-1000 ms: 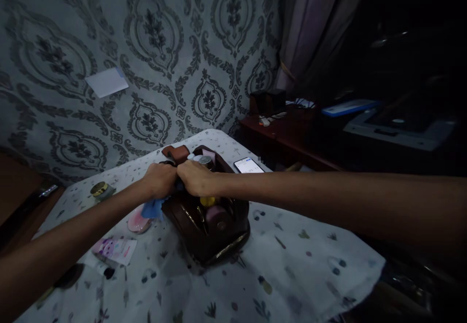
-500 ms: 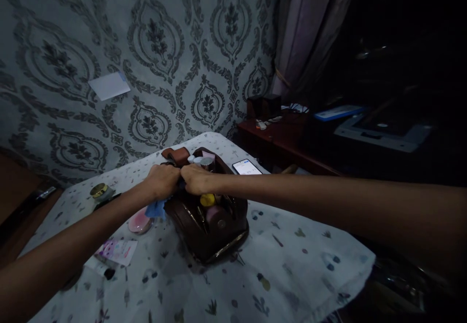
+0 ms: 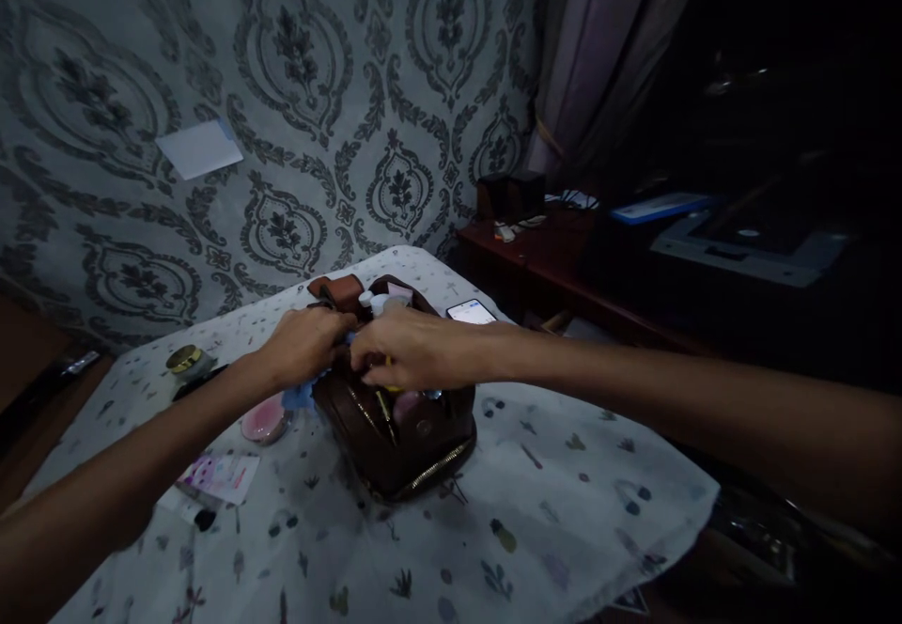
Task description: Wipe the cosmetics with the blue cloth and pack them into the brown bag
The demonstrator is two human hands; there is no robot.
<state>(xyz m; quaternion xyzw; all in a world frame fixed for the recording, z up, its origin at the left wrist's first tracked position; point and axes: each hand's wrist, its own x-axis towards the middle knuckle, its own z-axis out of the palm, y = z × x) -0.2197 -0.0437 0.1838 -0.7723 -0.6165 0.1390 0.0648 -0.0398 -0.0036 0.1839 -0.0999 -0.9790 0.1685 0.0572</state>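
A dark brown bag (image 3: 423,460) with gold zips sits unzipped on the table. My left hand (image 3: 310,337) is closed at the bag's left rim; crumpled blue cloth (image 3: 300,396) shows below its wrist and at its fingertips. Over the bag's mouth reaches my right hand (image 3: 409,347), fingers bent, with a gap between thumb and forefinger and nothing plainly held. Beneath it a yellow-lidded item (image 3: 386,377) is partly covered. White-capped containers (image 3: 379,304) and a pink round item (image 3: 407,406) poke out of the bag. A brown strap (image 3: 339,291) lies behind it.
On the patterned tablecloth (image 3: 366,558) lie a gold-lidded jar (image 3: 184,359), a pink compact (image 3: 264,419), a pink-and-white packet (image 3: 229,476) and a tube (image 3: 187,508). A lit phone (image 3: 471,312) is behind the bag. Beyond stands a dark red desk (image 3: 542,262).
My right hand has shifted from a closed fist beside the left hand to a looser curl over the bag's mouth. The view has tilted slightly, and more blue cloth shows between my hands.
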